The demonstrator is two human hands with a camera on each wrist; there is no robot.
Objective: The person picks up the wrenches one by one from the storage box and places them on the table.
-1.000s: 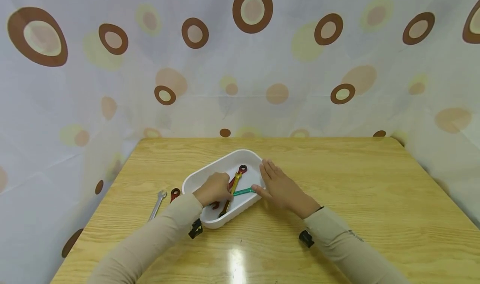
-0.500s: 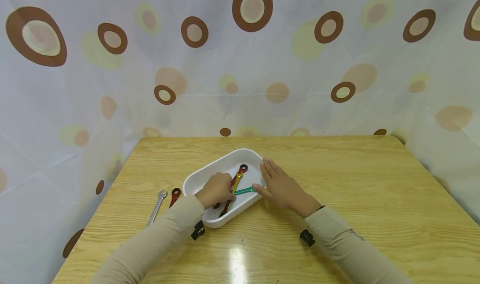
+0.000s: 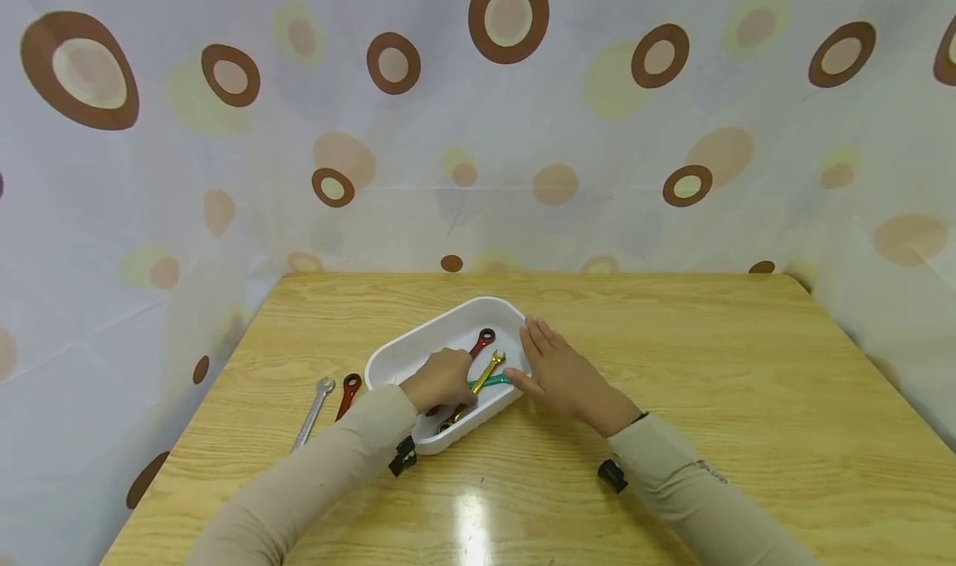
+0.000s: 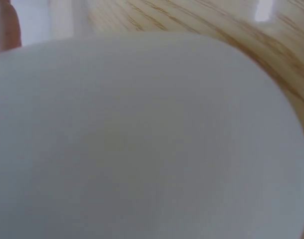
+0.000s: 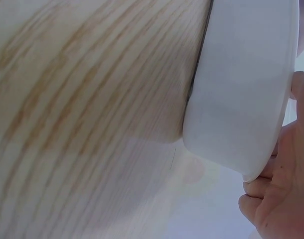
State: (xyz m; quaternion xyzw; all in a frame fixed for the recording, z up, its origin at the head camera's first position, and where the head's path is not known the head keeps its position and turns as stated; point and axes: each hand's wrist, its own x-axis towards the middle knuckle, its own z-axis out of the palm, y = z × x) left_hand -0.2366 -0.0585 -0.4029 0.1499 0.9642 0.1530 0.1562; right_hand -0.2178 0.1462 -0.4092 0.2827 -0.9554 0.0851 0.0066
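Note:
A white plastic tray (image 3: pixel 403 344) stands tilted across the table, with several wrenches in it. My left hand (image 3: pixel 439 381) reaches into its near left part, fingers curled down and thumb against a gold wrench (image 3: pixel 490 368). The gold wrench's open jaw end points up and right, and its middle is partly covered by the hand. A red ratchet wrench (image 3: pixel 481 342) and a green wrench (image 3: pixel 495 379) lie beside it. My right hand (image 3: pixel 571 383) rests at the tray's right end, fingers straight and thumb over the rim; the right wrist view shows the fingertips (image 5: pixel 255 186) at the rim.
On the wooden table (image 3: pixel 709 367), left of the tray, lie a silver wrench (image 3: pixel 314 412) and another red ratchet wrench (image 3: pixel 348 395), partly covered by the left sleeve (image 3: pixel 329 458). A patterned cloth (image 3: pixel 553 118) hangs behind the table.
My left hand has shifted slightly right within the tray. The gold wrench's upper end has swung right, away from the red one. The right hand has stayed at the tray's end.

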